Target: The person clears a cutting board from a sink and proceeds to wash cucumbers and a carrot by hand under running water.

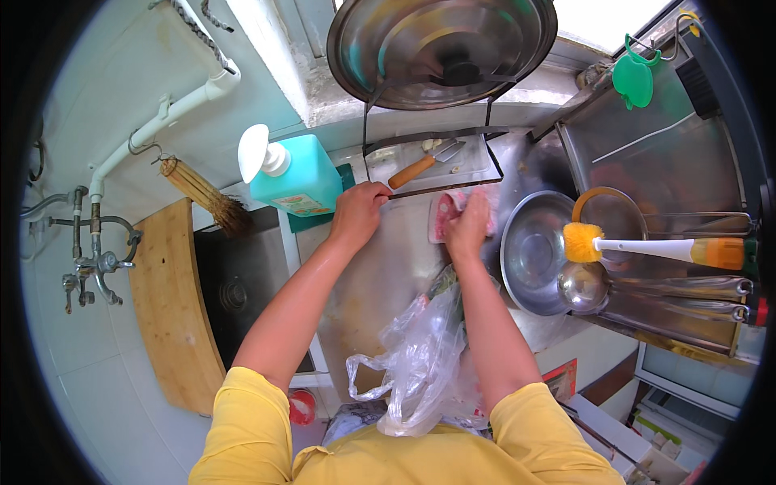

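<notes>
My left hand (359, 211) pinches the front corner of a dark metal rack (436, 189) beside the soap bottle. Under my right hand (469, 223) is a pink and white cloth (441, 217), pressed on the metal counter (388, 254) just in front of the rack. Within the rack's frame sits a clear plastic tray (482, 160), with a wooden-handled peeler or small knife (418, 167) lying over it. A large round metal pot lid (418, 54) leans on the rack's upper part. Near my right forearm, a translucent plastic bag (424, 357) lies with something green partly hidden in it.
A turquoise pump bottle (300, 176) stands left of my left hand. Farther left are a sink (242, 260), a wooden cutting board (173, 309) and a hanging straw brush (206, 194). A steel basin (533, 254), ladle (585, 285) and yellow-headed brush (585, 242) are at right.
</notes>
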Available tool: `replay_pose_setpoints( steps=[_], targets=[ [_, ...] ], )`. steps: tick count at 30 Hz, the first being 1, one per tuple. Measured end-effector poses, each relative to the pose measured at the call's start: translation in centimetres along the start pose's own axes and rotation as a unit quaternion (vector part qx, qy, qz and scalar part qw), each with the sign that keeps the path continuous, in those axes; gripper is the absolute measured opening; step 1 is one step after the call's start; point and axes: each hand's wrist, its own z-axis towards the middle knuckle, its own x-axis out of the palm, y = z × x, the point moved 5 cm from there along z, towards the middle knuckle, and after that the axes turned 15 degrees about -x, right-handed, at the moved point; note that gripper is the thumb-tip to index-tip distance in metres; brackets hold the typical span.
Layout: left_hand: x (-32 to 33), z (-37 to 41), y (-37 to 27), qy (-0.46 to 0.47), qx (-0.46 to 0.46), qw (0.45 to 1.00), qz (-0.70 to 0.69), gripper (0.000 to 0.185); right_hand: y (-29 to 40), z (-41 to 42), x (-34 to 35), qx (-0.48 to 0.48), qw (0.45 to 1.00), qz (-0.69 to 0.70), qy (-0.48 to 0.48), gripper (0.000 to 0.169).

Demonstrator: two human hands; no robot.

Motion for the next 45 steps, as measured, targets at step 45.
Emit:
replay_pose_setpoints(
  steps=[45],
  targets=[
    [2.0, -0.6, 1.5, -0.038, 0.013, 0.993, 0.112, 0.013, 15.2, -8.9, 6.2, -0.172, 0.918, 0.245, 0.262, 0.059]
  ],
)
